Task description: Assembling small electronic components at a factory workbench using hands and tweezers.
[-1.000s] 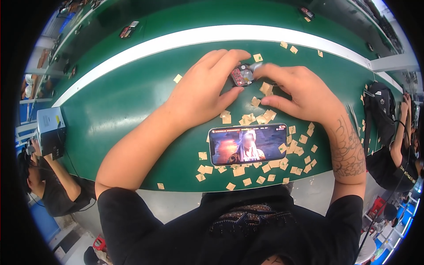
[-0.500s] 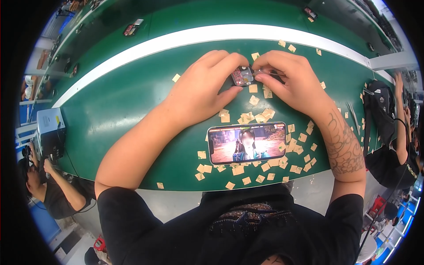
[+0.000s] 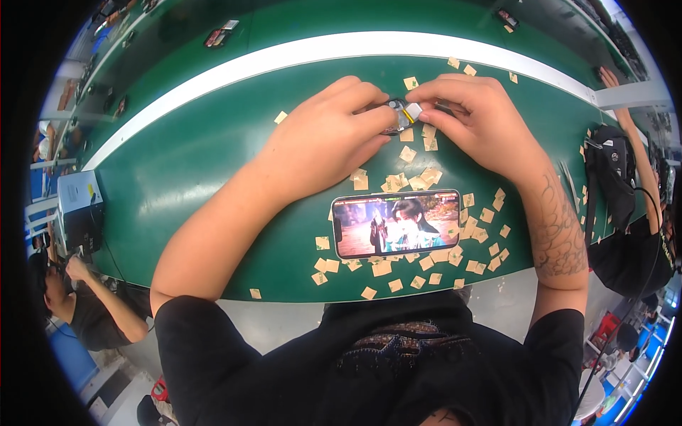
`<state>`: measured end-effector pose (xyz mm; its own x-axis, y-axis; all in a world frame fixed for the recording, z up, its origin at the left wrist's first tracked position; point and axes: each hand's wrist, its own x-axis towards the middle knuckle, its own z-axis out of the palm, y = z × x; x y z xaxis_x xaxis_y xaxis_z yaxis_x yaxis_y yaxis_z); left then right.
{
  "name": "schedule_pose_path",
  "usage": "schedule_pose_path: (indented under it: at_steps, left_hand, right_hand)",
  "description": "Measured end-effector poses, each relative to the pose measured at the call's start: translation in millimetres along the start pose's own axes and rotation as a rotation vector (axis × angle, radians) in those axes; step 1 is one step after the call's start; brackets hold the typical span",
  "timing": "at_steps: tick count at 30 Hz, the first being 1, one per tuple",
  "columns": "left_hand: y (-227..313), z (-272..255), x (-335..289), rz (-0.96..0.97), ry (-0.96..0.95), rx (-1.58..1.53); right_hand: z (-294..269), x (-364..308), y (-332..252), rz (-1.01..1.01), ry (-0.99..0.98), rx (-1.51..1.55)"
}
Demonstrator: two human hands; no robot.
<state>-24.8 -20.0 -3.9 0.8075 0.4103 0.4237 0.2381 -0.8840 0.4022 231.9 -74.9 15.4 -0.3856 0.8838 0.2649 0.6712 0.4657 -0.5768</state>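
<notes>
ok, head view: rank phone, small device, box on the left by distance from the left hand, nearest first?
From the left hand:
1. Small device: at its fingertips, on the right.
2. Phone: below and right, toward the person.
3. Box: far left side of the table.

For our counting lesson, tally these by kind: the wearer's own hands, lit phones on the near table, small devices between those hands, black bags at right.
Left hand and right hand: 2
Lit phone: 1
Small device: 1
Black bag: 1
Total: 5
</notes>
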Motion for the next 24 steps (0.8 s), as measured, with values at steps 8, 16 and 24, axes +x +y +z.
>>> schedule_pose_path:
  at_steps: [8, 16, 24]
  left_hand:
    - [0, 1, 0, -0.005, 0.014, -0.016]
    - [2, -2, 2, -0.059, 0.017, -0.072]
    - [6, -2, 0, -0.126, 0.015, -0.101]
  right_hand:
    - [17, 2, -13, -0.048, 0.046, -0.059]
    - [20, 1, -18, 0.129, 0.056, 0.074]
    - [23, 0, -24, 0.272, 0.079, 0.149]
